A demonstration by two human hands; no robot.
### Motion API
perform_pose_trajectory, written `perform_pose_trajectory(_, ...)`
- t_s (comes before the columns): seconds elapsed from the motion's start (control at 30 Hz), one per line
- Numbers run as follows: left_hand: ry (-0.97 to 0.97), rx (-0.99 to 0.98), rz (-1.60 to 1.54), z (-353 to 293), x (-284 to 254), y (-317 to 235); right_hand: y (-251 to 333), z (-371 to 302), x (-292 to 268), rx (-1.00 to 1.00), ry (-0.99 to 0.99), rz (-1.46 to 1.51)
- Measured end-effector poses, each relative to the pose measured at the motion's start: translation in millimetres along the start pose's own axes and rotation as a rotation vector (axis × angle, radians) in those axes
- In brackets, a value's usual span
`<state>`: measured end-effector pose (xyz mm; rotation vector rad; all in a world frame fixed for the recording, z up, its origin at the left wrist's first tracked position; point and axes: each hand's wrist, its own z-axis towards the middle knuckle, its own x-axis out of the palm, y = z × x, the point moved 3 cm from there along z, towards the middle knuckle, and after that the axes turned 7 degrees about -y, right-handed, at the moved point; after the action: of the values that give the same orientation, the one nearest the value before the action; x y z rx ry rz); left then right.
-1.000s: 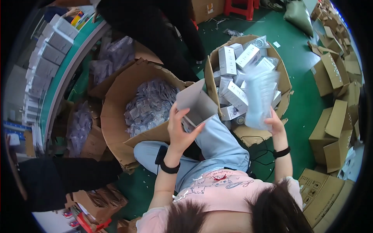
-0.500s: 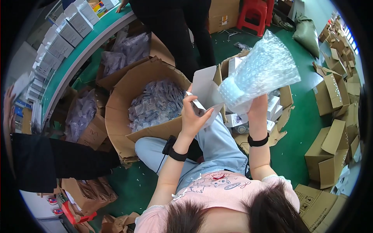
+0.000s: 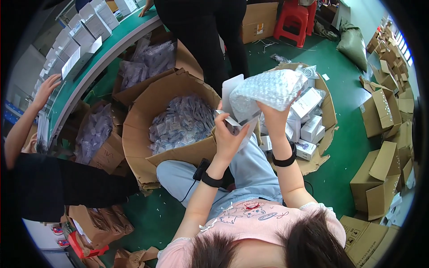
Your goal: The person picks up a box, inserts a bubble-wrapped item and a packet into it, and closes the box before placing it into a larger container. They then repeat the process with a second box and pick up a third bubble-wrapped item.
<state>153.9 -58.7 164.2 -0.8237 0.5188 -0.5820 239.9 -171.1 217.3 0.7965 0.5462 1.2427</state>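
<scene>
My left hand [image 3: 227, 134] grips a small white carton [image 3: 232, 89] by its side, thumb and fingers at its lower part, with a flap standing up at the top. In my right hand [image 3: 276, 115] is a bubble-wrap bag [image 3: 266, 88], tilted, its rounded end by the carton's raised flap. What the bag contains cannot be made out. Both hands are above my lap. Close to the left hand stands a big cut-down cardboard box [image 3: 138, 129] full of small clear plastic packets [image 3: 181, 123]. Beyond the right hand, another cardboard box [image 3: 330, 116] holds small white cartons [image 3: 308, 128] and bubble wrap.
A curved green workbench [image 3: 111, 40] with a row of white boxes [image 3: 96, 22] runs along the left. Two people in dark trousers stand nearby; one's hand [image 3: 47, 89] is at the bench. Empty cartons [image 3: 377, 178] lie on the right, near a green sack [image 3: 353, 42] and red stools [image 3: 292, 22].
My right hand has brought the bubble-wrap bag left, lower and flatter, against the carton's flap. The left hand keeps its grip. At the left, a co-worker's arm has reached to the bench, beside a white box.
</scene>
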Motion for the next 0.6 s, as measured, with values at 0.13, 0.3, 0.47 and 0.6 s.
perform_pose_trajectory(0.13, 0.018, -0.053, -0.044, -2.1, -2.2, 9.1, 21.8, 2.0, 6.2, -0.201, 0.232, 0.071)
perform_pose_trajectory(0.3, 0.028, -0.116, -0.139, -13.3, -18.2, 27.4, 29.9, 9.0, 5.2, -0.378, 0.701, -0.477)
perform_pose_trajectory(0.47, 0.007, -0.075, -0.348, -11.2, -33.2, 30.0, -3.7, -9.5, -15.2, -0.331, 0.863, -0.102)
perform_pose_trajectory(0.6, 0.127, -0.116, -0.257, -12.2, -36.6, 20.5, -35.5, -28.8, -23.0, -0.026, 0.806, 0.141)
